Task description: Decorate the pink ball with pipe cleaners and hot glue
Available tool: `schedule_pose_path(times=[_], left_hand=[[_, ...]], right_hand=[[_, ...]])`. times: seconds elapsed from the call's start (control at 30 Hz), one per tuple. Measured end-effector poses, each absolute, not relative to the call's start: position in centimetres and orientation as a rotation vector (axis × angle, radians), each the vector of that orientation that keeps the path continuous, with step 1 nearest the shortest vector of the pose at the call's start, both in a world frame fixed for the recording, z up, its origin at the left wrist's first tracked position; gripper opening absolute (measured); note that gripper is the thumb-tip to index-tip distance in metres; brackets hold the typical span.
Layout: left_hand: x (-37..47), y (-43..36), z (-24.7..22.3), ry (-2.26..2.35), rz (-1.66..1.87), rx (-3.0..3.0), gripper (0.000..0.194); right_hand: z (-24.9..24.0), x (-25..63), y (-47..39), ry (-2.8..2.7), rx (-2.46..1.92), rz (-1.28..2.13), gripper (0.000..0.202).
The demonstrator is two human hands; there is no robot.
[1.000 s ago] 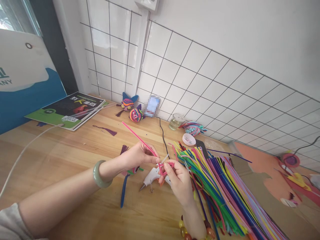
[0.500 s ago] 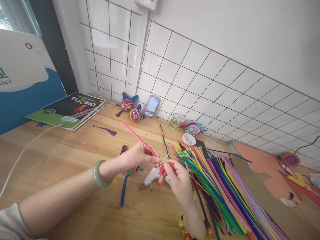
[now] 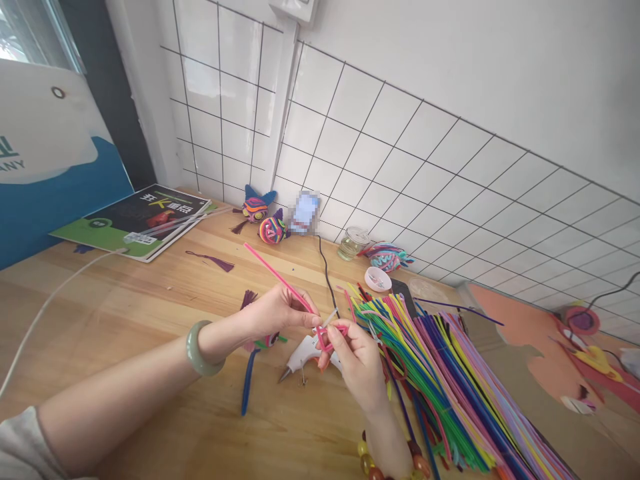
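Observation:
A pink pipe cleaner (image 3: 277, 275) runs through both hands, its long straight end pointing up and left. My left hand (image 3: 295, 308) pinches it near the bend. Bent into a small angular loop, the other end sits in the closed fingers of my right hand (image 3: 353, 350). Below the hands a white glue gun (image 3: 303, 353) lies on the wooden table, partly hidden by my right hand. Behind my left wrist is a partly covered pipe-cleaner figure (image 3: 270, 341) with a dark tassel, and a blue pipe cleaner (image 3: 247, 383) lies below it.
Bundled multicoloured pipe cleaners (image 3: 450, 380) fill the right side. Along the wall stand colourful wrapped figures (image 3: 273, 228), a phone (image 3: 304, 212), a glass jar (image 3: 353, 243) and a pink dish (image 3: 378, 279). A purple tassel (image 3: 215, 262) and a book (image 3: 150, 217) lie left.

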State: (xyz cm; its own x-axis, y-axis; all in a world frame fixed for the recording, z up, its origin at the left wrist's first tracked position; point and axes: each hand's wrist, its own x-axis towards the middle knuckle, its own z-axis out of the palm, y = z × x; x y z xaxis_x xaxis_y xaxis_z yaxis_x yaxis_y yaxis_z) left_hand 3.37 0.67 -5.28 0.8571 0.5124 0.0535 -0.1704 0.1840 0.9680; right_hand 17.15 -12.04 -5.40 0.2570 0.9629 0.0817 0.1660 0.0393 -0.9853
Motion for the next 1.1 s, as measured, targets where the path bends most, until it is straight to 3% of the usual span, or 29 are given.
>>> schedule_pose_path(times=[1.1], left_hand=[[3.62,0.3,-5.38,0.252,0.405,1.246,0.025]], right_hand=[[-5.18,17.04,-12.0,-1.153,-1.409,0.892,0.026]])
